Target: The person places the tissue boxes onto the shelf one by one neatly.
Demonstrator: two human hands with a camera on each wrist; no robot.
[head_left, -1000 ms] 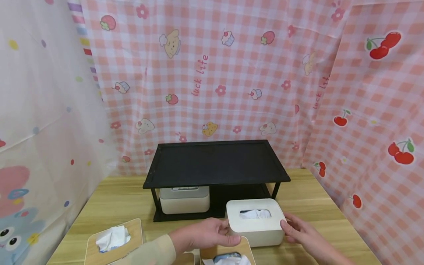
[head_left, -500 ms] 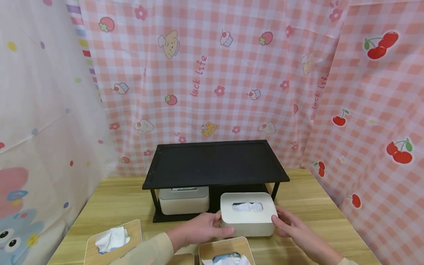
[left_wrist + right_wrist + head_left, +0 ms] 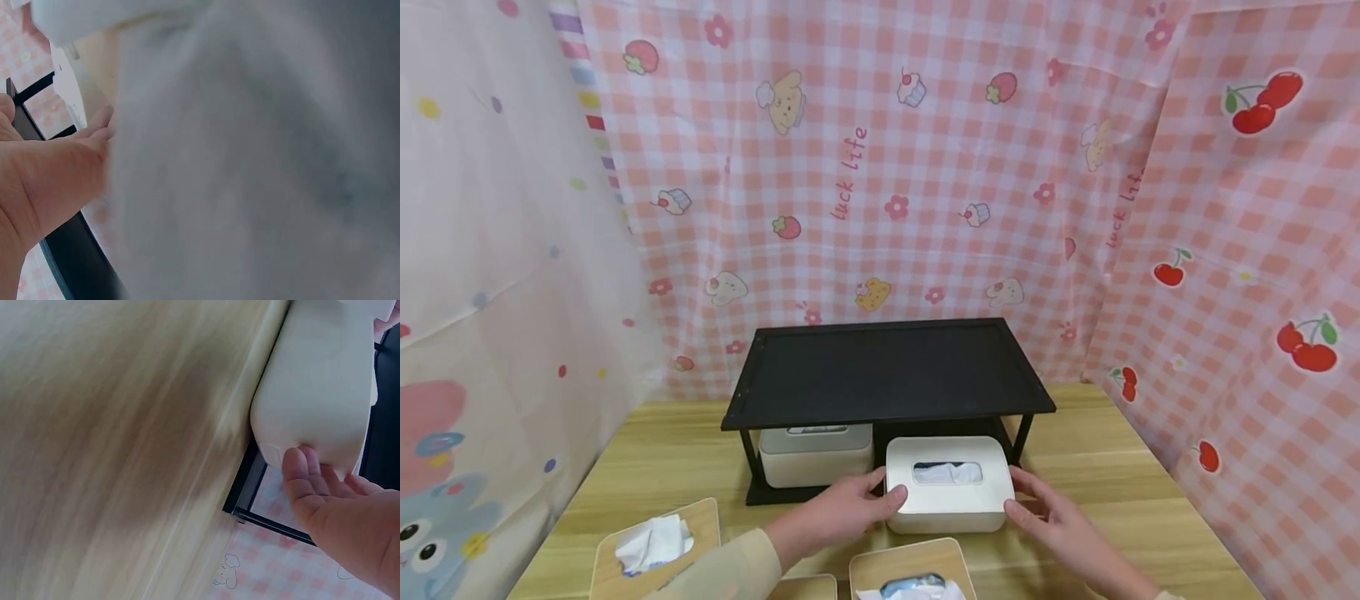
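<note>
A white tissue box (image 3: 951,502) with a tissue showing in its slot is held between my two hands at the front right of the black two-tier rack (image 3: 887,375). My left hand (image 3: 838,510) grips its left end, thumb at the front corner of the lid. On the opposite end, my right hand (image 3: 1058,521) holds it with the thumb at the front and fingers along the side. The right wrist view shows those fingertips (image 3: 295,464) against the box's end wall, close to the rack's lower frame. A sleeve blocks most of the left wrist view.
A tissue box with a grey lid (image 3: 816,462) stands on the rack's lower level at the left. Wood-topped tissue boxes lie nearer: one at left (image 3: 706,525), one at front centre (image 3: 883,560), and another partly cut off (image 3: 808,588). Patterned cloths hang around the wooden table (image 3: 1097,450).
Both hands have carried the white tissue box leftward and closer to the rack. My left thumb has come away from over the front wood-topped box. The other boxes stay put.
</note>
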